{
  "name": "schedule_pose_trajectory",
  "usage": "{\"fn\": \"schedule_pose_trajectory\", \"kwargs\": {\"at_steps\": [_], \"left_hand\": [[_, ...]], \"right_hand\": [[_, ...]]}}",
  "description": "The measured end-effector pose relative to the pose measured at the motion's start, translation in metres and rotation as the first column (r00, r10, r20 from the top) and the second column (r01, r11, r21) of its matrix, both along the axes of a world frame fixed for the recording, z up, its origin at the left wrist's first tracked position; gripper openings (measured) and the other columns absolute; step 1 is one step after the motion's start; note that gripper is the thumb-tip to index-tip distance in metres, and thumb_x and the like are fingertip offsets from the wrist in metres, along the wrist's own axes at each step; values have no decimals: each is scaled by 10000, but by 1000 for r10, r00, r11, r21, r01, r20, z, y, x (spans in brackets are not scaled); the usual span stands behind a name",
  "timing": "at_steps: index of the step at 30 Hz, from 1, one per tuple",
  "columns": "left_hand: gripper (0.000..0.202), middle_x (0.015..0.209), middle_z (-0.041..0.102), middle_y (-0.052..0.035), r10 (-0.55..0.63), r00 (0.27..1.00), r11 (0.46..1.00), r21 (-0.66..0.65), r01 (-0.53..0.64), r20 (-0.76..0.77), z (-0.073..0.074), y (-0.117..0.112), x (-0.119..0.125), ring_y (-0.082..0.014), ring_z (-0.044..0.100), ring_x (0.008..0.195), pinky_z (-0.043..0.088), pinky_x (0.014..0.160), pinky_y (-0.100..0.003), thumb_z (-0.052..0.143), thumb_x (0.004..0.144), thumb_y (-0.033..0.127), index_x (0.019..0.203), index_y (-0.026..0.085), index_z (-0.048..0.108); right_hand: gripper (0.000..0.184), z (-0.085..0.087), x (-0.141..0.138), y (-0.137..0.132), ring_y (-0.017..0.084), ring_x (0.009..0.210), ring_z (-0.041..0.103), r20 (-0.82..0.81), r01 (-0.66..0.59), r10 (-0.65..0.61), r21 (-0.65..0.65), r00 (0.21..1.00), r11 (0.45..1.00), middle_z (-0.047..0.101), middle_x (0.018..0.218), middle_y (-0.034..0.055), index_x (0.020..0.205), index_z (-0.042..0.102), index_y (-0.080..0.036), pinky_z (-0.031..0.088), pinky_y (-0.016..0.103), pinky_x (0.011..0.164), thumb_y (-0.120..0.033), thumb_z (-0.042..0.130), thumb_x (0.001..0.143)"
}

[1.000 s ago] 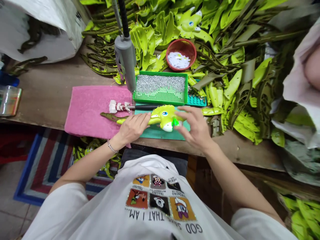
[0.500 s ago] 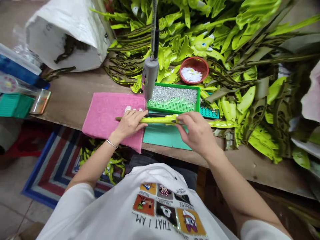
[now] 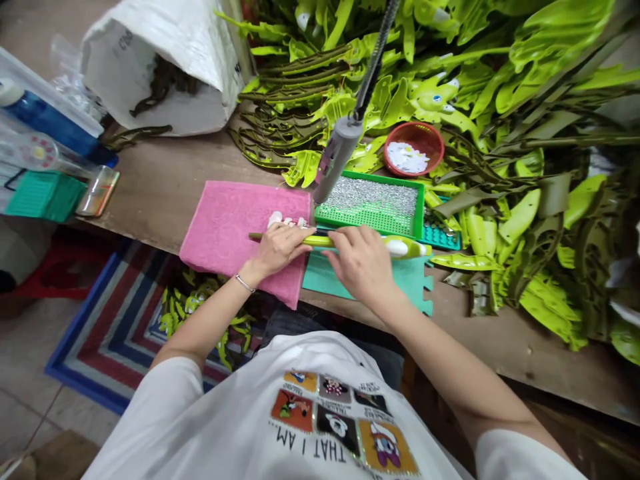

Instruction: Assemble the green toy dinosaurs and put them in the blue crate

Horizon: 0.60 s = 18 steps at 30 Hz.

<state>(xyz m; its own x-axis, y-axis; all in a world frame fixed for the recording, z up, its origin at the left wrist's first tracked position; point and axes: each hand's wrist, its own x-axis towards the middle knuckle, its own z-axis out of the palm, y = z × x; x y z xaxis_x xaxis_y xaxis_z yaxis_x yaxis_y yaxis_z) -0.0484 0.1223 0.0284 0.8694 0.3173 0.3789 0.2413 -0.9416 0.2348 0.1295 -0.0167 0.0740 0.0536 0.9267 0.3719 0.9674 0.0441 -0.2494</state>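
Note:
A lime-green plastic toy [image 3: 400, 247] with a white snout lies edge-up across the teal mat [image 3: 415, 283] and the pink towel [image 3: 230, 227]. My left hand [image 3: 277, 248] presses its fingers down on the toy's thin tail end over the towel. My right hand [image 3: 357, 263] grips the toy's middle, fingers curled over it. A grey electric screwdriver [image 3: 335, 160] hangs on a cable just behind the hands. A green tray of small silver screws [image 3: 375, 200] sits behind the toy.
A big heap of green and olive plastic toy parts [image 3: 500, 120] fills the back and right of the wooden bench [image 3: 150, 180]. A red basket of white pieces [image 3: 414, 148], a white sack [image 3: 165, 60], and bottles and boxes at far left [image 3: 45, 167].
The toy was turned from lying flat, eye up, onto its edge. My right hand slid left onto its middle. The view shifted left and the screwdriver now hangs tilted.

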Motion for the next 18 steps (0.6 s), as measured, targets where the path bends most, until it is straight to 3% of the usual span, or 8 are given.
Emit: {"fn": "schedule_pose_trajectory", "kwargs": {"at_steps": [2,4,8,14,18], "left_hand": [[530,1163,720,-157,6,999,1000,7,-6,40,-2,3,-7,-228,677,1086,471,916,-368,340,1036,497,1336,122,565],[497,1183,707,-172,-6,998,1000,-22,7,65,-4,7,-15,-227,662,1118,479,930,-368,333,1048,450,1316,100,563],[454,1026,736,-135,-9,999,995,-101,12,31,-9,12,-26,-210,686,988,500,872,-359,304,1058,422,1181,136,634],[453,943,749,-116,4,996,999,-50,1,92,-11,10,-25,-191,695,902,470,843,-344,317,1058,418,1148,131,655],[474,928,760,-103,18,998,999,-38,-16,59,-6,7,-28,-183,700,865,455,837,-347,301,1059,436,1136,148,670]], "right_hand": [[216,-5,-11,10,256,871,540,-21,-72,72,9,997,997,651,959,126,1042,668,-174,440,398,783,-282,495,973],[249,-10,-16,18,238,817,520,-5,-134,134,22,991,991,631,869,106,972,668,-176,425,365,733,-276,441,998],[281,-15,-13,24,231,777,475,20,-194,193,53,981,980,583,795,88,870,645,-183,405,353,715,-242,406,1006],[236,-11,-14,29,244,839,485,23,-240,239,18,971,971,602,901,113,971,644,-163,411,368,742,-244,423,996],[295,-14,-22,32,234,798,481,85,-249,248,-2,965,969,616,826,102,928,669,-159,397,368,719,-184,384,998]]}}
